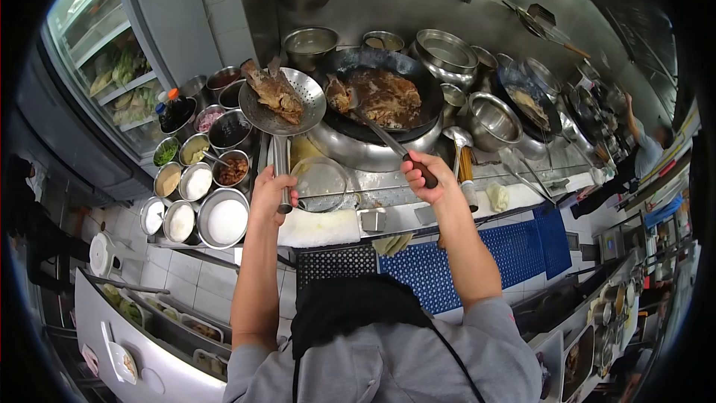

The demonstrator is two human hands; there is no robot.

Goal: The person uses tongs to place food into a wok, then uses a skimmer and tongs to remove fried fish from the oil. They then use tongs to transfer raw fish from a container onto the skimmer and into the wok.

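Note:
My left hand [273, 192] is wrapped round the handle of a perforated metal strainer [308, 97]. A browned fish [274, 95] lies in the strainer, its tail end at the upper left rim. My right hand [430, 177] grips the dark handle of a ladle [381, 133]. The ladle's head is down in a large black wok [431, 97], beside a brown piece of food [338, 95] at the wok's left side. More brown food in dark sauce [385, 97] fills the wok's middle. The strainer is held just left of the wok.
Bowls of seasonings, with white powder [227, 221] and chopped greens [165, 151], stand at the left. A folded white towel [318, 228] lies on the front edge. Right of the wok are a steel bowl [495, 122] and a second wok [528, 101]. Another person [647, 151] stands far right.

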